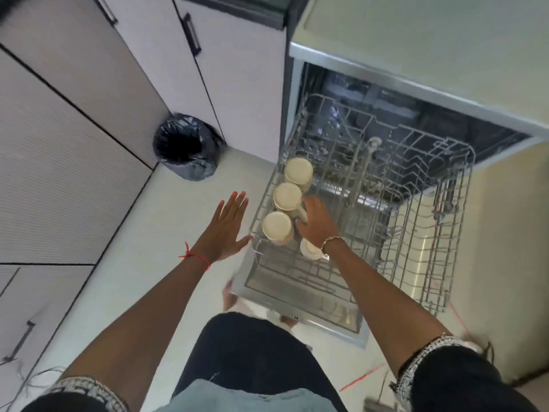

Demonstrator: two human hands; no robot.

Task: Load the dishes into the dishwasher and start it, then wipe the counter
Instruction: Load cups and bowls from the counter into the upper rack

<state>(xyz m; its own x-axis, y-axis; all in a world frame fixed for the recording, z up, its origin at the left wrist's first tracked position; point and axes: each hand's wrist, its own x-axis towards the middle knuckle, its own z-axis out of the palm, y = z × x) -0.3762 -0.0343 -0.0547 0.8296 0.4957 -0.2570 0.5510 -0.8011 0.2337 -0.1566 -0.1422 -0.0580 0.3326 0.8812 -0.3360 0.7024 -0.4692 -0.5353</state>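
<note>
The dishwasher [386, 72] stands open with its grey wire rack [421, 221] pulled out over the lowered door [300, 304]. Three cream mugs sit upside down in a row along the rack's left side: the far mug [298, 171], the middle mug [287, 196] and the near mug [277, 226]. A fourth cream piece [309, 249] lies half hidden under my right wrist. My right hand [318, 221] hovers over the rack just right of the mugs, fingers straight. My left hand [227, 230] is spread flat left of the rack, its thumb near the rack's corner.
A bin lined with a black bag [185, 147] stands on the pale floor by the cabinets [74, 129] to the left. The counter [430, 31] runs above the dishwasher. My legs are just below the door's front edge.
</note>
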